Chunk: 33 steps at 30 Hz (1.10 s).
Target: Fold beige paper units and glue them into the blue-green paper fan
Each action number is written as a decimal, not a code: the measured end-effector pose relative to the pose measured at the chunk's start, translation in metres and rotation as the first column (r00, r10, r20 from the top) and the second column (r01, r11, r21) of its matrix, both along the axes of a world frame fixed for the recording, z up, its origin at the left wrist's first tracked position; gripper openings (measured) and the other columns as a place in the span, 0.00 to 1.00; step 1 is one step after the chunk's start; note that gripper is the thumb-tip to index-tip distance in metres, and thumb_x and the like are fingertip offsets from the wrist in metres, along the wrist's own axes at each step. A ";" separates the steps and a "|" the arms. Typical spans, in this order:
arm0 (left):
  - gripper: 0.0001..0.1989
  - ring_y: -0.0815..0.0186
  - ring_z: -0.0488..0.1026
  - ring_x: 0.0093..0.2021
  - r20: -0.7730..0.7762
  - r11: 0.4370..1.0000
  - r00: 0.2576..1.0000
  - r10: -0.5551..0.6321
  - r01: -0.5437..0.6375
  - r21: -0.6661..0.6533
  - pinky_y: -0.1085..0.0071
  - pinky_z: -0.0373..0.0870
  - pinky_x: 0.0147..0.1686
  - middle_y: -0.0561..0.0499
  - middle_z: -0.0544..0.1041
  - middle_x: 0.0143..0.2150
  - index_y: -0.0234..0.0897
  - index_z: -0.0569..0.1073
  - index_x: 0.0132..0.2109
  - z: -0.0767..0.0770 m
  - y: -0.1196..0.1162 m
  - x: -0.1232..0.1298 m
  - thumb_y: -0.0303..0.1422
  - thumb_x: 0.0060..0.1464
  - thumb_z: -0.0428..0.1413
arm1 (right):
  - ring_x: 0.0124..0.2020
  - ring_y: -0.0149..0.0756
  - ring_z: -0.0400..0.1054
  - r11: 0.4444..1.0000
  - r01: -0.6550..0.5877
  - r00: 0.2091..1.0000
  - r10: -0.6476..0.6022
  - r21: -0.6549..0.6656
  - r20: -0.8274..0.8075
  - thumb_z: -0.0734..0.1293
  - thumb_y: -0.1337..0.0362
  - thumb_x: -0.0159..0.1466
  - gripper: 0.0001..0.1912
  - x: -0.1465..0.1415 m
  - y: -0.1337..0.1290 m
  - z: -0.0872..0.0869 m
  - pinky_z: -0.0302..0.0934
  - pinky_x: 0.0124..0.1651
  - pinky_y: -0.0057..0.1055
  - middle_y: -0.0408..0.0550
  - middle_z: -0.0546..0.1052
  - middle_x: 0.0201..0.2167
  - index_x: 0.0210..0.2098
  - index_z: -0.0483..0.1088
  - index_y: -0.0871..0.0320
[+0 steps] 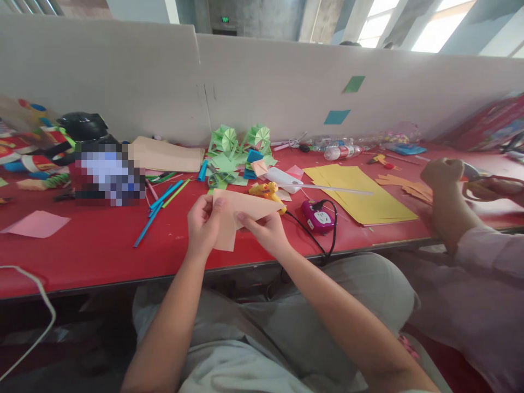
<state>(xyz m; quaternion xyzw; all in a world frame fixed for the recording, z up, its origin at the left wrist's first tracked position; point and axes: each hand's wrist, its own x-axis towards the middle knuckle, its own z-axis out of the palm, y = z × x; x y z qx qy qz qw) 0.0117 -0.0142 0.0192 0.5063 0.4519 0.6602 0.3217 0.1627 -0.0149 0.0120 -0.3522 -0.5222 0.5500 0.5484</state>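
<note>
A pale peach sheet of paper point(241, 206), partly folded over, is held up between my two hands above the front edge of the table. My left hand point(204, 221) pinches its left side, thumb on top. On the right, my right hand point(266, 229) grips the lower edge of the folded part with thumb and fingers. Just behind the paper lies a yellow hot glue gun point(265, 191), partly hidden by it. Its black cord runs past a purple power socket point(318, 217) to the right of my right hand.
Green folded paper shapes point(224, 139) stand at the back. Yellow sheets point(356, 191) lie right of centre, blue paper sticks point(152, 215) and a pink sheet point(36, 224) to the left. At far right, a co-worker's hand point(444, 177) reaches over the red table point(172, 265); scissors show beside it.
</note>
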 end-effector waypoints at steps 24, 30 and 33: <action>0.15 0.66 0.73 0.30 0.023 0.998 0.998 -0.062 0.062 -0.013 0.75 0.68 0.29 0.51 0.78 0.32 0.37 0.74 0.36 0.006 -0.005 -0.001 0.45 0.55 0.63 | 0.40 0.47 0.79 0.996 -0.019 0.999 0.016 -0.093 -0.034 0.76 0.47 0.54 0.22 0.004 0.004 -0.001 0.77 0.36 0.37 0.50 0.83 0.37 0.38 0.79 0.58; 0.17 0.67 0.72 0.29 0.021 0.999 0.999 -0.029 0.029 -0.030 0.75 0.67 0.28 0.52 0.75 0.29 0.37 0.73 0.35 0.005 -0.005 0.001 0.47 0.54 0.63 | 0.39 0.45 0.78 0.996 -0.020 0.999 0.017 -0.083 -0.035 0.77 0.47 0.52 0.24 0.004 0.002 0.002 0.78 0.36 0.37 0.49 0.83 0.37 0.39 0.79 0.59; 0.17 0.67 0.71 0.29 0.011 1.000 1.000 -0.022 0.022 -0.018 0.75 0.66 0.28 0.52 0.75 0.29 0.37 0.73 0.35 0.005 -0.006 0.001 0.47 0.54 0.63 | 0.38 0.45 0.78 0.997 -0.026 0.999 0.023 -0.074 -0.034 0.77 0.48 0.52 0.23 0.003 0.002 0.001 0.78 0.36 0.38 0.49 0.83 0.36 0.40 0.79 0.59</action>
